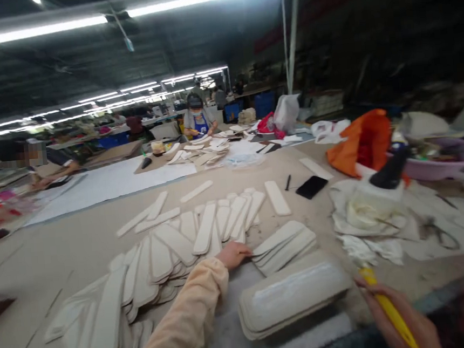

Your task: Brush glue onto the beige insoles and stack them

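Observation:
My left hand point(233, 254), in a peach sleeve, reaches forward and touches the end of a small fanned stack of beige insole-shaped pieces point(284, 243); its fingers are curled at the stack's edge. My right hand point(403, 319) at the lower right is closed around a yellow brush handle point(385, 307). Right in front of me lies a thicker pile of the same pieces point(291, 293), its top one shiny with glue. A long overlapping row of beige pieces point(158, 261) spreads across the table to the left.
A white glue container with a black top point(379, 188) stands on crumpled cloths at the right, near scissors point(438, 229), an orange bag point(365, 140) and a purple basin point(450, 160). A black phone point(311, 186) lies mid-table. Other people work at the far end.

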The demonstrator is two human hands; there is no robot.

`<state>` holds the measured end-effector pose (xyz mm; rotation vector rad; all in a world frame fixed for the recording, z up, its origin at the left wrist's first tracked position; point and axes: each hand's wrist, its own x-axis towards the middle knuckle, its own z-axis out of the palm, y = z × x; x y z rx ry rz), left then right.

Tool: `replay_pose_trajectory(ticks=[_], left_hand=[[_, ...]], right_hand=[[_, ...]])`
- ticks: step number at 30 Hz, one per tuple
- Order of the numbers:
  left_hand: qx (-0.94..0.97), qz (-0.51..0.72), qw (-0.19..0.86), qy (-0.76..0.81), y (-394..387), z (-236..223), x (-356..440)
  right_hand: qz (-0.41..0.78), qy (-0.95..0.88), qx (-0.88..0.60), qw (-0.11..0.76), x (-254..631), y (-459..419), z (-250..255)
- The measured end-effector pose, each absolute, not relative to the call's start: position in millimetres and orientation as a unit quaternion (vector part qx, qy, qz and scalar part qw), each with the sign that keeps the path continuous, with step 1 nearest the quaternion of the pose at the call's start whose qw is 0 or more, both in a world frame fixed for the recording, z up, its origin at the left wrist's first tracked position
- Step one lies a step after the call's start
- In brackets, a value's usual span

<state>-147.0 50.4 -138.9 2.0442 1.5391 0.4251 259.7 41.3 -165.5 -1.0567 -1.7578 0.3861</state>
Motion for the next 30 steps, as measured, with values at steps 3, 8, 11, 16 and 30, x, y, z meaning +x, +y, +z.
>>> replay_pose_trajectory(ticks=[3, 8, 11, 16, 30], left_hand=[[0.761, 0.157, 0.268, 0.569, 52.3, -134.5, -146.0], [0.748, 0.173, 0.238, 0.594, 51.1, -119.3, -138.1], [0.720, 0.224, 0.199, 0.626, 50.2, -101.3, -135.1], [0.678, 0.312, 0.164, 0.645, 32.1, -41.7, -122.8], [0.454, 0.523, 0.499, 0.521, -63.3, -21.3, -69.8]], right_hand=[[0.149, -0.748, -0.439, 0.475, 258.9, 37.3, -157.5], [0.172, -0.745, -0.430, 0.481, 250.9, 32.4, -151.0], [0.194, -0.735, -0.439, 0.480, 249.0, 30.4, -140.1], [0.254, -0.678, -0.475, 0.501, 241.3, 42.2, -109.1], [0.501, -0.545, -0.402, 0.539, 179.1, 73.9, -79.0]])
